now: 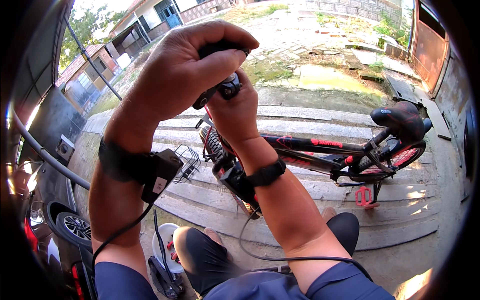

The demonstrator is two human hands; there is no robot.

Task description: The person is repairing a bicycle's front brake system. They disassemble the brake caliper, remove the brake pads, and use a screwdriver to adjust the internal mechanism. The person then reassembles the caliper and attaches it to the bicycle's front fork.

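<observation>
A black bicycle [310, 145] with red markings stands crosswise before me, its saddle to the right and its front end behind my arms. High in the view, my left hand [182, 65] is closed around a black handlebar grip [217, 48], with its thumb laid along the near side. Just below, my right hand [235, 110] has its fingers curled at a black fitting [230, 86] with a silvery top, beside the grip. A black lever-like piece [202, 98] juts out left of that hand. My right palm hides what its fingers press on.
By my left knee stands a white bucket [167, 242] with red items in it. A dark car [60, 235] is parked at the left. A wire rack [190, 162] lies beyond my left forearm. The bicycle's red pedal [365, 196] sticks out toward me.
</observation>
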